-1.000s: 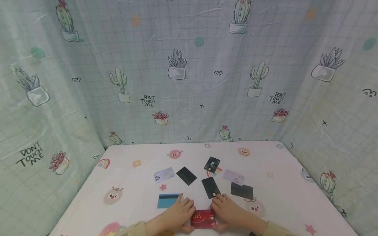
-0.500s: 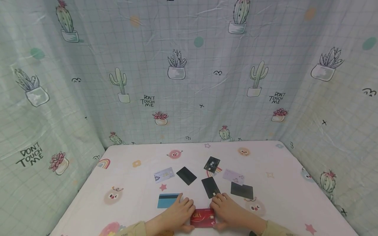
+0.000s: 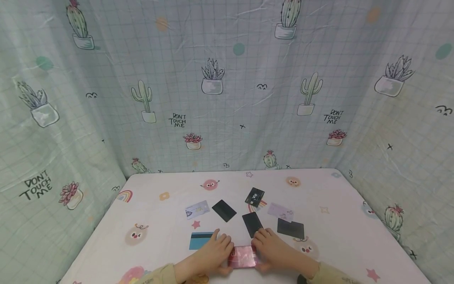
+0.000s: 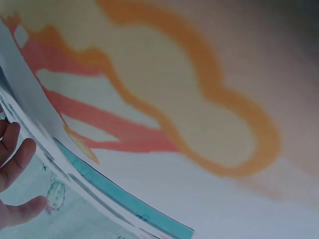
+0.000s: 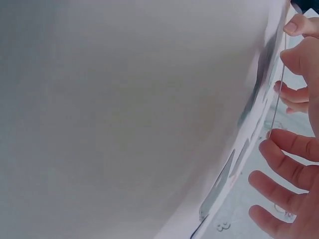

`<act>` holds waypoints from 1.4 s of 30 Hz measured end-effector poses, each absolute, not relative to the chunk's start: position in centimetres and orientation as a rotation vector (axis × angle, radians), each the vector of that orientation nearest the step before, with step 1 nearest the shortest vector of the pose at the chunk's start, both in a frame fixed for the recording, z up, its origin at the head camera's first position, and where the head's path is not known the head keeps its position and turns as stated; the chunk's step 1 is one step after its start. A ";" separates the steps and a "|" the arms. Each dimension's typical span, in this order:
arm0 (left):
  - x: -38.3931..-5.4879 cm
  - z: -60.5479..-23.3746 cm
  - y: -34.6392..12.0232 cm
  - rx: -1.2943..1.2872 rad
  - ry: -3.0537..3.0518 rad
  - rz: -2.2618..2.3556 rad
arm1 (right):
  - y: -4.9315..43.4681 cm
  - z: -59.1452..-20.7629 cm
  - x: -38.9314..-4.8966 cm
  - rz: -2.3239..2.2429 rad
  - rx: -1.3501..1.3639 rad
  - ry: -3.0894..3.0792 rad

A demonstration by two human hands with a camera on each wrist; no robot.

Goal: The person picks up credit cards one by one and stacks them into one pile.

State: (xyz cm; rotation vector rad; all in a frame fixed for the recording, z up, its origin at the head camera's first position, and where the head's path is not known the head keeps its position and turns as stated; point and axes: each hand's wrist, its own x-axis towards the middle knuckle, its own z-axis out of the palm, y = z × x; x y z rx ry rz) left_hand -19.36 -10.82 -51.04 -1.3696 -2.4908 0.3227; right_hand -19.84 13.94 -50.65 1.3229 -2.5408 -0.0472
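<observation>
Mostly, the head view is filled by a pale grid cloth [image 3: 234, 106] with printed cacti, which hangs at the back and at both sides. Below it, a white table surface [image 3: 166, 242] with cartoon prints takes the lower part. In the lower middle, the left hand [image 3: 214, 254] and the right hand [image 3: 272, 249] have bent fingers, pinching a red card [image 3: 243, 257] between them by its opposite ends. A blue card [image 3: 199, 241] lies to its upper left; a dark card [image 3: 224, 210] lies higher.
</observation>
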 end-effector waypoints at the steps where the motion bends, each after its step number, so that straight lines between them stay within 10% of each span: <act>1: -19.4 -51.0 -10.8 -1.366 -2.491 0.322 | 13.9 -50.6 -19.9 -0.038 1.322 -2.546; 42: -20.8 -50.8 -12.1 -1.270 -2.426 0.263 | 13.2 -50.0 -21.8 0.098 1.332 -2.576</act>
